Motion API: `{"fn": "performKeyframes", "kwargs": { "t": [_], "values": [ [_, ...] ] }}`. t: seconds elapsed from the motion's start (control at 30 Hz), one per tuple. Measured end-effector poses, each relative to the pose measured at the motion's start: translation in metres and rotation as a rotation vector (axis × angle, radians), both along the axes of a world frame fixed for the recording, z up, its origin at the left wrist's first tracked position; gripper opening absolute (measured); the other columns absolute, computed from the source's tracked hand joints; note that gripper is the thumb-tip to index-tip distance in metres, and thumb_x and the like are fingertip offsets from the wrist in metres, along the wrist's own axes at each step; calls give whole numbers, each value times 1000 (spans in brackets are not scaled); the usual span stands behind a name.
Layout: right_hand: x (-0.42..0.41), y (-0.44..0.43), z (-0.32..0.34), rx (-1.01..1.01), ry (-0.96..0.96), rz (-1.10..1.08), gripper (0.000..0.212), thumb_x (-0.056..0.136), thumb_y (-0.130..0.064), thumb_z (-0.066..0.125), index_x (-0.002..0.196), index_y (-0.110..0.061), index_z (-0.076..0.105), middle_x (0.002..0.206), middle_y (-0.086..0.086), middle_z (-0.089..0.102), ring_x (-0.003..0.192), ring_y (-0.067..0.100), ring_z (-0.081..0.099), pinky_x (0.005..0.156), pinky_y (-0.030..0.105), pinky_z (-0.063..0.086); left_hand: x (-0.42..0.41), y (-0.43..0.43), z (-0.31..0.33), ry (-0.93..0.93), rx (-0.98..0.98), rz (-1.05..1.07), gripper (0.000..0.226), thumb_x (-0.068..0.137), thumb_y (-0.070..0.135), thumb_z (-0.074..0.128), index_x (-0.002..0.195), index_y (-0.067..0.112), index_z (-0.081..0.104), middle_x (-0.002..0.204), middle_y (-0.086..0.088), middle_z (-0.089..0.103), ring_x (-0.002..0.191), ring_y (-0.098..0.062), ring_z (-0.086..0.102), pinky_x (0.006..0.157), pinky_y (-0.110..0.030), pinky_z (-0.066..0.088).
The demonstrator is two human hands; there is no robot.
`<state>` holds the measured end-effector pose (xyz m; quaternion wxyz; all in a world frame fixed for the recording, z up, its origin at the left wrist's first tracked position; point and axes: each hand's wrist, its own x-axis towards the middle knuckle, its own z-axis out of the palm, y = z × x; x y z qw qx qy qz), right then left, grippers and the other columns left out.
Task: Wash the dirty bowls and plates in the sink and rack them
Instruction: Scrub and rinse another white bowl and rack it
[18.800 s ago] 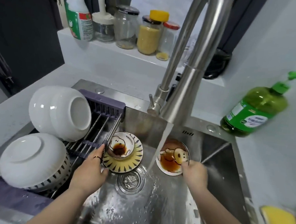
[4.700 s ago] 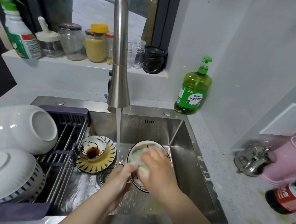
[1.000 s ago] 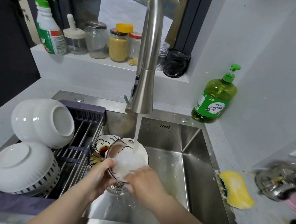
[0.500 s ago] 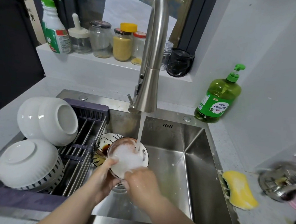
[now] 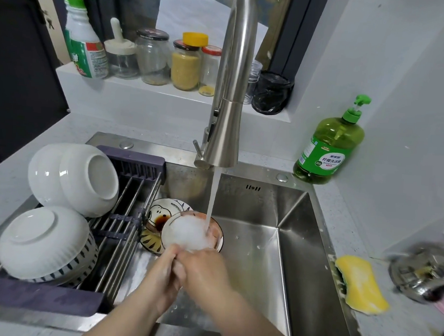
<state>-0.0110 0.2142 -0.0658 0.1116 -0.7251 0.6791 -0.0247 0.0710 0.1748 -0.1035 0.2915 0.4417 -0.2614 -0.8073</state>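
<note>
Head view, nearest first: two bare forearms in from the bottom edge, meeting over the sink (image 5: 301,263). Left hand (image 5: 161,278) and right hand (image 5: 205,273) pressed close together, fingers curled on the near rim of a small dish (image 5: 218,232); exact lie of the fingertips hidden behind the knuckles. Dish tilted toward the camera, filled with white foam, held above the sink floor, directly under the water stream (image 5: 212,193). Just behind and left of it, touching or only overlapping, cannot tell which: a second dish (image 5: 161,213) with a cartoon dog and a brown sauce stain, sitting on a yellow-striped plate (image 5: 147,242) in the sink. Left of that, a dark rack (image 5: 132,209) across the sink, bearing an upturned near bowl (image 5: 39,242) and an upturned far bowl (image 5: 85,177), both white. On the counter right of the sink, a yellow sponge (image 5: 362,285). Farther back, the steel faucet (image 5: 231,103), a green soap bottle (image 5: 328,148) by the sink's far right corner, and jars (image 5: 185,61) on a ledge.
</note>
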Motion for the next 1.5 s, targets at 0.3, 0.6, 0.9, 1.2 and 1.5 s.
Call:
{"fn": "performKeyframes", "kwargs": {
  "t": [0.3,0.6,0.9,1.2,1.5],
  "values": [
    [-20,9,0,29,-4,93,28,97,-19,42,108,1,58,108,18,61,103,34,54,85,40,36,23,-25,0,46,-35,-121,19,90,8,42,100,-1,56,95,-19,65,84,-26,62,58,-26,58],
    [-18,4,0,-67,9,77,11,76,-10,59,80,-8,69,77,8,68,73,23,62,65,27,45,20,-25,-3,34,-76,-73,27,90,13,41,101,-5,58,91,-20,65,81,-25,63,59,-27,58],
    [1,-4,-5,-147,-97,30,22,91,-12,47,101,-1,63,90,18,67,83,32,64,68,32,42,5,-2,1,-96,-132,69,23,89,9,47,67,3,51,51,-8,52,49,-18,54,50,-27,44],
    [-4,-6,-4,52,-12,-12,33,97,-21,36,116,-3,55,117,17,60,107,34,54,83,39,38,4,-7,0,-29,-105,18,20,77,17,58,62,3,55,49,-7,54,50,-18,54,46,-21,46],
    [-12,2,-10,-35,-83,-14,28,96,-23,40,109,-9,61,109,13,65,102,35,54,88,39,38,18,-18,-6,-66,-97,17,24,90,18,47,81,0,60,73,-17,62,78,-25,58,76,-35,48]
  ]
}}
